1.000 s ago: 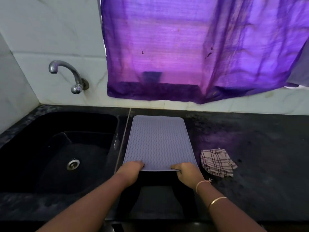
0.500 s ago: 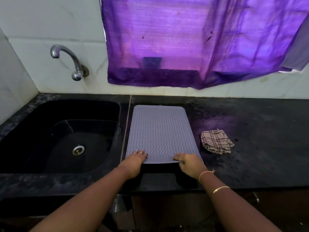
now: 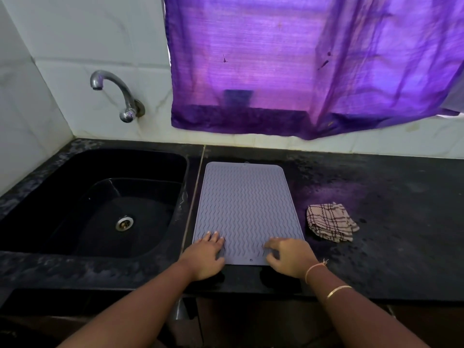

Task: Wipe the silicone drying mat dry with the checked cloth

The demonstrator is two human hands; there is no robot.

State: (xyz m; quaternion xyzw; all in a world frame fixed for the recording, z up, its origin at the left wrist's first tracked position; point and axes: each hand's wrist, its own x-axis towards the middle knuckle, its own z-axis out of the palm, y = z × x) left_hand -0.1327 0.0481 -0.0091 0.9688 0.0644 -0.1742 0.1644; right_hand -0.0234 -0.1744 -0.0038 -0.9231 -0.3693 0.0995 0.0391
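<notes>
A grey silicone drying mat (image 3: 247, 207) with a wavy ribbed pattern lies flat on the black counter, just right of the sink. My left hand (image 3: 204, 254) rests palm down on its near left corner, fingers spread. My right hand (image 3: 288, 256) rests on the near right corner, fingers loosely curled and apart, holding nothing. The checked cloth (image 3: 329, 222), cream with dark lines, lies crumpled on the counter a short way right of the mat, untouched by either hand.
A black sink (image 3: 100, 202) with a metal drain sits to the left, a steel tap (image 3: 118, 94) on the tiled wall above it. A purple curtain (image 3: 301, 64) hangs behind the counter. The black counter (image 3: 401, 222) stretches right.
Both hands have slid from gripping the mat's near edge to lying flat on its near corners. The camera view has tilted, showing more of the counter's front edge.
</notes>
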